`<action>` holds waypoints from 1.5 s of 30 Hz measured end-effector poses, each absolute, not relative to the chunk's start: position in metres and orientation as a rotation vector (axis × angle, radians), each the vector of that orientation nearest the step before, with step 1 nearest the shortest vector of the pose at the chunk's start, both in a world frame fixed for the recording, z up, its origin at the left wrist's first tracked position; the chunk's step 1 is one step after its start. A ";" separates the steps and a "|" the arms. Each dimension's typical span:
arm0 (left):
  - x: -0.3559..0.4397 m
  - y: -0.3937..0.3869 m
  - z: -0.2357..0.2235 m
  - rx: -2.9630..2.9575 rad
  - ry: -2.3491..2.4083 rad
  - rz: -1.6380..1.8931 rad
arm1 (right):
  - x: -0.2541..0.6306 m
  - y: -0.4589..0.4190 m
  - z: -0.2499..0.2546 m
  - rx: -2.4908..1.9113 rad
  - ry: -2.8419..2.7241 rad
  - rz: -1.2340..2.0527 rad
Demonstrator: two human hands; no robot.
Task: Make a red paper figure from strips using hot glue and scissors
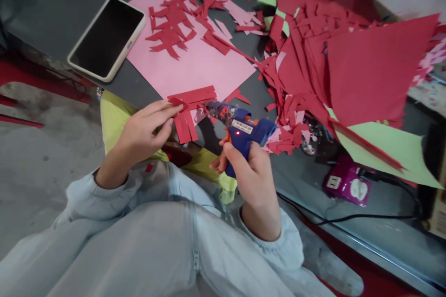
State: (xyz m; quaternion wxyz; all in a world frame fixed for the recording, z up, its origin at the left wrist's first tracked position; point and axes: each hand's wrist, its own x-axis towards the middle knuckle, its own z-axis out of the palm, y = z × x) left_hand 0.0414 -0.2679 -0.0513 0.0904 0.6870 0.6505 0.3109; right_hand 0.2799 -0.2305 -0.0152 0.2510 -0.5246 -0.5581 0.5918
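My right hand (252, 171) is wrapped around the handle of a blue hot glue gun (259, 129), its red light lit and its nozzle pointing left. The nozzle end reaches over red paper strips (195, 95) at the table's front edge; whether it touches them I cannot tell. Between the fingertips of my left hand (144, 127) is a small red paper piece (178, 102), at the left end of those strips. Beyond lies a pink paper sheet (209, 67) bearing cut red paper figures (172, 21).
A phone (106, 39) lies left of the pink sheet. On the right are heaped red paper scraps (296, 55), a large red sheet (369, 69) and light green paper (393, 148). A purple power box (348, 183) has a black cable (379, 216) along the table's front.
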 end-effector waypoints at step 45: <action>0.040 -0.263 -0.048 1.957 1.972 0.897 | 0.273 -0.226 -0.023 -1.494 -1.872 1.592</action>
